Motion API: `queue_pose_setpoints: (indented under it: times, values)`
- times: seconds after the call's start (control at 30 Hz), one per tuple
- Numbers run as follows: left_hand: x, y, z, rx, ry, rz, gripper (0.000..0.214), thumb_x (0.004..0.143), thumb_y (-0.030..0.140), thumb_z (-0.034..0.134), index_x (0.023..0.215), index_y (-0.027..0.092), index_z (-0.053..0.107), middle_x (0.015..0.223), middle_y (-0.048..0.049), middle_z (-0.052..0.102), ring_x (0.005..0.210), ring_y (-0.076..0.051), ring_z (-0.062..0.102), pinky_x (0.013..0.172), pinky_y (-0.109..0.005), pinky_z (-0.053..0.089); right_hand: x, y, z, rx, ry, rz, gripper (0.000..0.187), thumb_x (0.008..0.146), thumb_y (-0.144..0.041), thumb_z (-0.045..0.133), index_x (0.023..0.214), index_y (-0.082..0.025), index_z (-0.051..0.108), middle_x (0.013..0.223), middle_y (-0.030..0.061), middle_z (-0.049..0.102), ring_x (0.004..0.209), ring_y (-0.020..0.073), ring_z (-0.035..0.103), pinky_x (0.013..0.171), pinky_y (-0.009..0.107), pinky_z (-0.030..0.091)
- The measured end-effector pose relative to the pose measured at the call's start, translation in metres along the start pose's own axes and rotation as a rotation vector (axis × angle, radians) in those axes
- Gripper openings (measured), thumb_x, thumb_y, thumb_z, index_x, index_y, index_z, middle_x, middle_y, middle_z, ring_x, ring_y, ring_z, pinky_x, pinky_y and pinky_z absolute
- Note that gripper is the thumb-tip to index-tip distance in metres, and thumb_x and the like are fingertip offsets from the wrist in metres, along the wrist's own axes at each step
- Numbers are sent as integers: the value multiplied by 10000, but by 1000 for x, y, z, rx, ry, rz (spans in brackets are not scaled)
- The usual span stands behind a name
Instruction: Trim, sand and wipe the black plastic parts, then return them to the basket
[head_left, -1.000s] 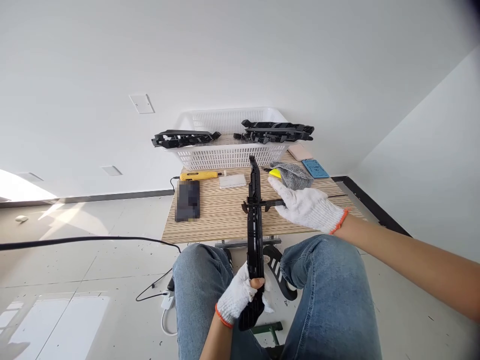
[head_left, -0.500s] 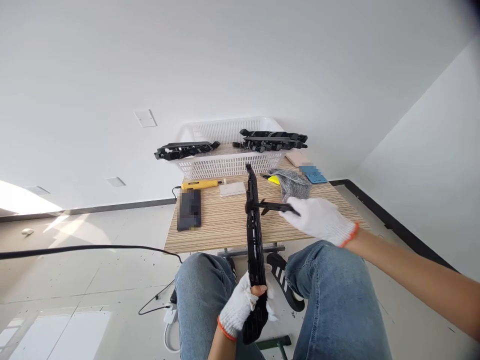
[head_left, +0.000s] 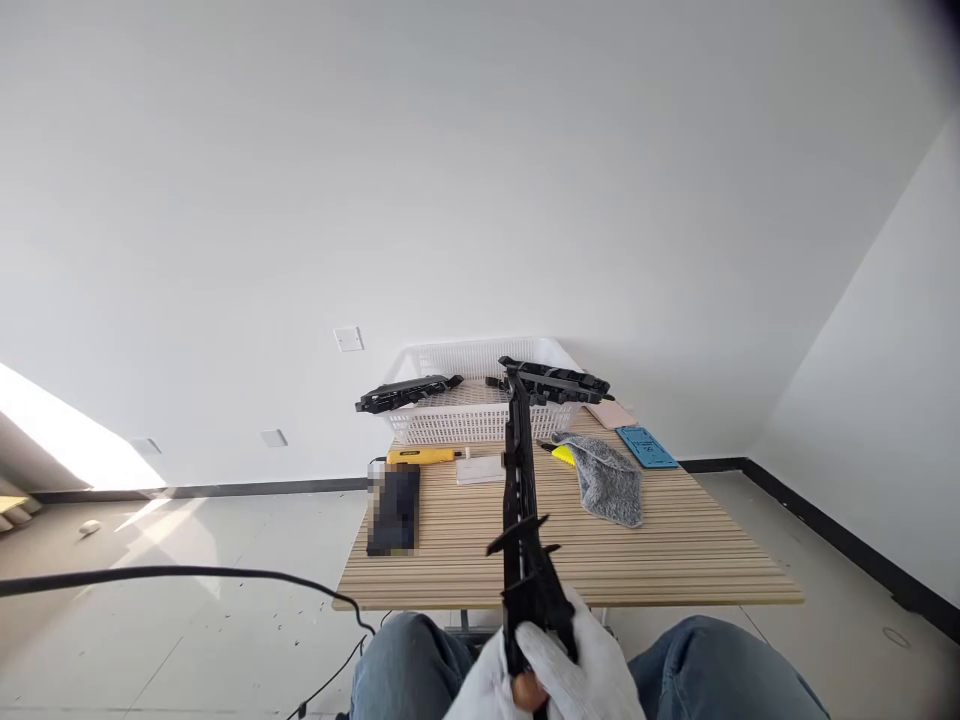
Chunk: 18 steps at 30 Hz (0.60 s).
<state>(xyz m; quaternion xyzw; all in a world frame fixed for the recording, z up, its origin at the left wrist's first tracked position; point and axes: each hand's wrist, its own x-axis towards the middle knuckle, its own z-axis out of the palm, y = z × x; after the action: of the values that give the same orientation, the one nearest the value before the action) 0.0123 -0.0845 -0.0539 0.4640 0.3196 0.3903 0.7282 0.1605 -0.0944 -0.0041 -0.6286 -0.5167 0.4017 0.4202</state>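
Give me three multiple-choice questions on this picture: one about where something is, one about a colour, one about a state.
1. Where does the grey cloth lie?
A. on the wooden table
B. in the white basket
C. on the floor

2. What colour is the flat mat at the table's far right?
A. red
B. blue
C. green

3. How is the long black plastic part held?
A. lying flat on the table
B. hanging from the basket
C. gripped at its near end by both gloved hands, left hand and right hand

Answers: 1 A, the cloth rests on the slats; 2 B, the mat is plainly blue; 3 C, both gloves wrap its lower end.
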Motion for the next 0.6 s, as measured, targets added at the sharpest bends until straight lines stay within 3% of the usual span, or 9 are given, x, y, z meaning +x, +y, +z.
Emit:
queue_pose_setpoints:
  times: [0.13, 0.23, 0.33, 0.43, 0.53, 0.6]
  values:
    - [-2, 4, 1, -130, 58, -68, 512, 808, 555, 773, 1119, 163, 663, 989, -117, 721, 698, -202, 687, 661, -344, 563, 15, -11, 21, 9, -61, 32, 334, 797, -518, 551, 875, -217, 674, 788, 63, 737, 773, 237, 704, 705, 314, 515]
    - [-5, 4, 12, -316, 80, -163, 535, 790, 512, 793, 1149, 150, 630, 825, -73, 710, 485, -124, 600, 560, -295, 532, 24, -15, 18, -62, -76, 12, 310, 829, -511, 535, 738, -226, 612, 712, 44, 702, 707, 218, 664, 635, 291, 461]
    - [-13, 9, 19, -412, 79, -201, 561, 852, 465, 734, 1308, 182, 569, 845, -69, 716, 588, -162, 669, 595, -285, 550, 31, -17, 16, -109, -45, 28, 383, 854, -570, 514, 692, -232, 592, 699, 55, 694, 717, 235, 654, 650, 308, 449]
    - [-28, 16, 14, -312, 20, -168, 715, 809, 458, 784, 1421, 240, 485, 1042, -98, 707, 756, -203, 719, 600, -264, 550, 37, -24, 8, -147, -62, 24, 359, 874, -552, 531, 791, -222, 645, 777, 68, 728, 793, 251, 677, 691, 320, 457]
    - [-44, 16, 4, -119, 12, -180, 760, 763, 392, 845, 1419, 255, 486, 1180, -112, 652, 770, -175, 717, 584, -217, 511, 46, -37, -18, -140, -98, -6, 394, 883, -536, 566, 1074, -205, 663, 903, 79, 759, 802, 241, 697, 660, 311, 474]
    - [-52, 15, 0, -65, 64, -197, 698, 820, 398, 798, 1423, 261, 474, 1183, -110, 637, 750, -150, 706, 605, -219, 508, 54, -44, -41, -175, -108, -29, 476, 905, -603, 519, 1079, -180, 649, 783, 71, 737, 640, 224, 665, 556, 305, 452]
